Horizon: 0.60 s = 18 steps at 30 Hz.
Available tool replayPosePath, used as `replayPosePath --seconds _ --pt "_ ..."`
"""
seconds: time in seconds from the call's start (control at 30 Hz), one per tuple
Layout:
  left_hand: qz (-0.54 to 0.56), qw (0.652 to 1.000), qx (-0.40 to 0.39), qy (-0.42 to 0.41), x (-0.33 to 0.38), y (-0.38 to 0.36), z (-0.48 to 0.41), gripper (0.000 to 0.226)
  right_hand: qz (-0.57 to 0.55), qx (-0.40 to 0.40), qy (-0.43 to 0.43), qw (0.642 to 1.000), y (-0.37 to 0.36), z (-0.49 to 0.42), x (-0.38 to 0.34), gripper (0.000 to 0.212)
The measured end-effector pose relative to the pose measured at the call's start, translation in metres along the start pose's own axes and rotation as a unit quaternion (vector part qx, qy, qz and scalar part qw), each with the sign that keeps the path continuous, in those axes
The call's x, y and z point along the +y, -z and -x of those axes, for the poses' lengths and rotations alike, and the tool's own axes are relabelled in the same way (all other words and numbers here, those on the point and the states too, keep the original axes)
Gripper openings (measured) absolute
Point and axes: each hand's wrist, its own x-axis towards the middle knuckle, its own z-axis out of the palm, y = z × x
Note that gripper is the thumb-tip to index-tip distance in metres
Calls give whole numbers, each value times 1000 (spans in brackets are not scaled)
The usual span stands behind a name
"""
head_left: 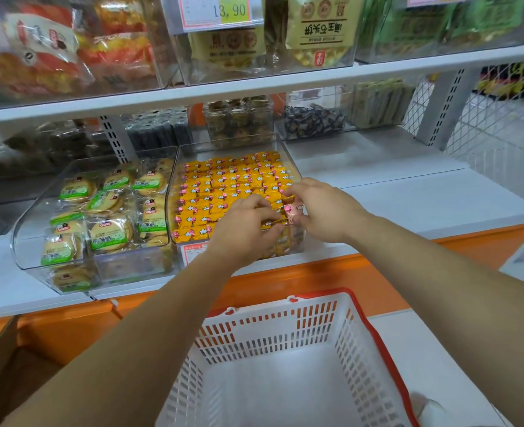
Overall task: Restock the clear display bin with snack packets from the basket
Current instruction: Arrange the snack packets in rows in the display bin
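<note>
Both hands are at the clear display bin (pixel 223 149), working its 4 o'clock corner. The left hand (pixel 248 223) has its fingers curled down onto the front-row snack packets (pixel 223 186) and looks to be pinching one. The right hand (pixel 322 211) holds the pink-ended packet (pixel 292 212) between thumb and fingertips, just beside the left fingertips. The bin is nearly full, with yellow rows tight from 12 down to 6. The basket (pixel 377 340) sits at 6 o'clock of the bin, and what shows of its inside holds no packets.

My read is that this is the last-packet seating step and the task is close to done.

How to do it well:
- Use the left hand as a stop, keeping the neighbouring row from sliding toward 9.
- Have the right hand slide the packet in flat, in the same orientation as the rows with the pink end matching the others.
- Press down lightly, because the wrappers look slick and crinkly and a hard push could pop an adjacent one up.
- Keep clear of the bin's front lip at 6, or packets may spill over it onto the shelf (pixel 408 204).
- Leave the biscuit bin (pixel 100 204) at 9 o'clock alone.
</note>
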Motion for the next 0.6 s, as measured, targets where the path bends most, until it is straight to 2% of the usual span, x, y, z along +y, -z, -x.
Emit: replayPosePath --seconds 0.17,0.33,0.5,0.6 --pt "72 997 7 34 -3 2 -6 29 18 -55 22 998 7 -6 6 35" --pt "44 999 2 31 -5 -5 -5 36 0 -89 26 996 16 -16 7 26" --pt "60 998 1 36 -8 -7 -8 34 -14 -80 46 996 16 -20 14 28" --pt "62 998 9 27 -9 -8 -7 33 20 -65 64 996 14 -23 16 29"
